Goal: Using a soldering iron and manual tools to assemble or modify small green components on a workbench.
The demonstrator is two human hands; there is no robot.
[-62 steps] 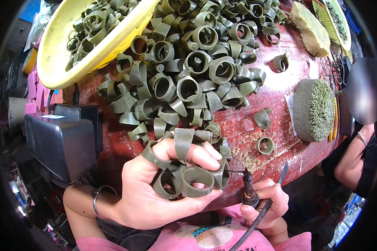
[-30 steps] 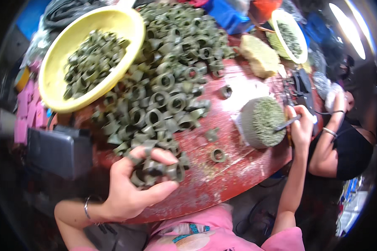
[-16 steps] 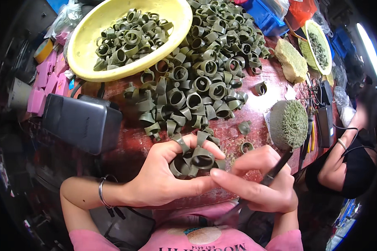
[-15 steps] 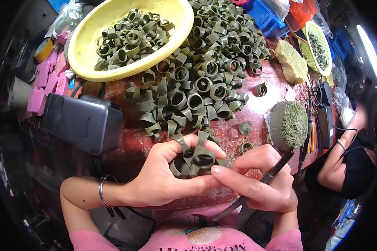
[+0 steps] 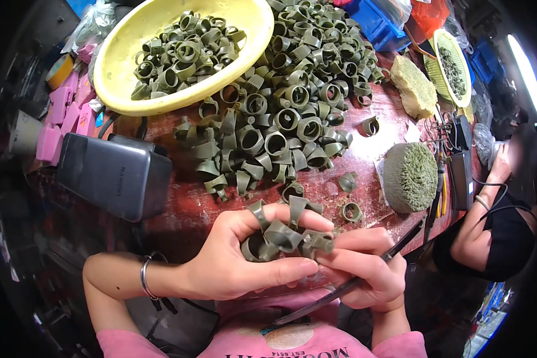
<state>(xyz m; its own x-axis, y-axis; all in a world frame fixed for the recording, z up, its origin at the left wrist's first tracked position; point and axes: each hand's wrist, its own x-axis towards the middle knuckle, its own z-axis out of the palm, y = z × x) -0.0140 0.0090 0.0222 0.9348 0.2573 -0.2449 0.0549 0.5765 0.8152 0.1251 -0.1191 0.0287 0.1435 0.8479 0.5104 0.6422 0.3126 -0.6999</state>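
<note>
Several dark green rings [image 5: 282, 237], wide-topped and waxy-looking, are bunched in my left hand [image 5: 230, 265]. Two of them sit over its fingers, and the thumb presses along the lower side of the bunch. My right hand [image 5: 370, 271] is closed around a long, slim, dark file-like tool [image 5: 316, 305] that slants across the palm, one end toward the pink shirt. Its thumb and fingertips also meet the rightmost ring [image 5: 317, 241] of the bunch. Beyond my hands lies a big heap of similar rings [image 5: 276, 144] on the red table [image 5: 188, 206].
At the far left, a yellow basin [image 5: 110, 89] holds more rings. A black box-shaped device [image 5: 101, 173] is at left, beside pink blocks [image 5: 51, 143]. To the right stand a rough green round block [image 5: 410, 178], a yellowish chunk [image 5: 413, 89] and another person's arm [image 5: 477, 221].
My right hand has shifted slightly left and down, and the tool has tilted flatter. The rings in my left hand have turned, with the rightmost one now showing at the right fingertips.
</note>
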